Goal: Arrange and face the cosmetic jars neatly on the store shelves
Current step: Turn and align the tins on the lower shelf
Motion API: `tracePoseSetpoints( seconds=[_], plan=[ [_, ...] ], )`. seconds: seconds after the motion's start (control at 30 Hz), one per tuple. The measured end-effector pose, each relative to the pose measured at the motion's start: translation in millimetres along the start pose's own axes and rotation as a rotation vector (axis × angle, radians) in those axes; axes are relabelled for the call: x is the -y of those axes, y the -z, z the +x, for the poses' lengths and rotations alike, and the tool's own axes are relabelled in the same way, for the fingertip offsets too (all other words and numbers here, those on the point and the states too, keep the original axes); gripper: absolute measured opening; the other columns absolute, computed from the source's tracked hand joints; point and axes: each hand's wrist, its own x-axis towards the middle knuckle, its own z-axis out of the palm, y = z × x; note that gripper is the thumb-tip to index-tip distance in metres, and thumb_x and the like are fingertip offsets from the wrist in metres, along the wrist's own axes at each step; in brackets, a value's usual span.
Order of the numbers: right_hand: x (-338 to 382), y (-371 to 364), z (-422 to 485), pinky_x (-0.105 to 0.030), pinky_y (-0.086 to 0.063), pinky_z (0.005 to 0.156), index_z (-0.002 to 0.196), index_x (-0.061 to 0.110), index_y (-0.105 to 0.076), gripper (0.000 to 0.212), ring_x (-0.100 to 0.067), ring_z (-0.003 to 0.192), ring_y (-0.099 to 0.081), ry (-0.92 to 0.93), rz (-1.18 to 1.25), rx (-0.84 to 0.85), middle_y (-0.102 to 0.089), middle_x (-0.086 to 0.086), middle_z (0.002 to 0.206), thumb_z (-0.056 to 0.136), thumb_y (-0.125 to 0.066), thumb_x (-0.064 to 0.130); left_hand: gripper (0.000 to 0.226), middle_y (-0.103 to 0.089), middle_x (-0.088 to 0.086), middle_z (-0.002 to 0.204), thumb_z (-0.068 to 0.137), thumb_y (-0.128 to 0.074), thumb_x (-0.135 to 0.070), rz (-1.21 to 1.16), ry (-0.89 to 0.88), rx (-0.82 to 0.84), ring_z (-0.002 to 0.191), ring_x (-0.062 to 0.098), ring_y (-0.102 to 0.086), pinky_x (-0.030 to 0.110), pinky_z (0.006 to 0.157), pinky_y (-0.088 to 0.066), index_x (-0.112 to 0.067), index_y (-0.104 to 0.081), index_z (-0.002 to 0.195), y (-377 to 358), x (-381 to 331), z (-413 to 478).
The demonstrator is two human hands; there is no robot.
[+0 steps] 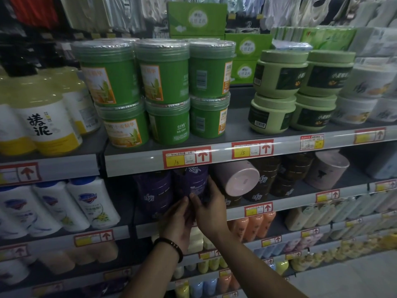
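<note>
- Head view, nearest: left hand (177, 220) and right hand (209, 209) cup a purple jar (191, 183) from below at 6 o'clock, fingers wrapped round it.
- Best turn it slowly till the label faces out, then set it flush beside the purple jar at 9 o'clock (153, 192).
- Jar: dark, glossy, white logo, on the second shelf (300, 203).
- At 3 o'clock a pink jar (238, 179) lies tipped.
</note>
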Motion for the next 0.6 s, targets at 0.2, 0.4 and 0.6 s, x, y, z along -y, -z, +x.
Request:
tracePoseSetpoints(
  seconds=[0.2, 0.4, 0.6],
  plan=[
    [-7.8, -3.0, 3.7, -0.050, -0.051, 0.115, 0.157, 0.037, -0.047, 0.072, -0.016, 0.140, -0.058, 0.001, -0.052, 0.001, -0.063, 0.016, 0.148, 0.089, -0.070, 0.037, 0.017, -0.081, 0.011, 0.106, 0.105, -0.061, -0.014, 0.002, 0.014, -0.014, 0.093, 0.017, -0.080, 0.033, 0.077, -0.057, -0.009, -0.074, 0.113, -1.8, 0.5, 1.3],
    [-2.8, 1.4, -0.5, -0.048, -0.053, 0.112, 0.155, 0.034, -0.050, 0.067, -0.012, 0.136, -0.060, 0.001, -0.051, 0.022, -0.065, 0.014, 0.146, 0.091, -0.070, 0.036, 0.022, -0.080, 0.013, 0.113, 0.107, -0.057, -0.019, 0.003, 0.041, -0.014, 0.096, 0.017, -0.080, 0.029, 0.075, -0.060, -0.008, -0.073, 0.118, -1.4, 3.0, 1.4],
    [5.1, 10.8, -13.6, -0.038, -0.055, 0.110, 0.155, 0.028, -0.052, 0.059, -0.004, 0.130, -0.063, -0.054, 0.007, 0.028, -0.067, 0.013, 0.142, 0.098, -0.069, 0.032, 0.036, -0.074, 0.015, 0.130, 0.104, -0.059, -0.030, -0.034, 0.067, -0.022, 0.119, 0.028, -0.073, 0.044, 0.098, -0.055, -0.013, -0.069, 0.135, -9.7, 11.9, -5.3]
  ],
)
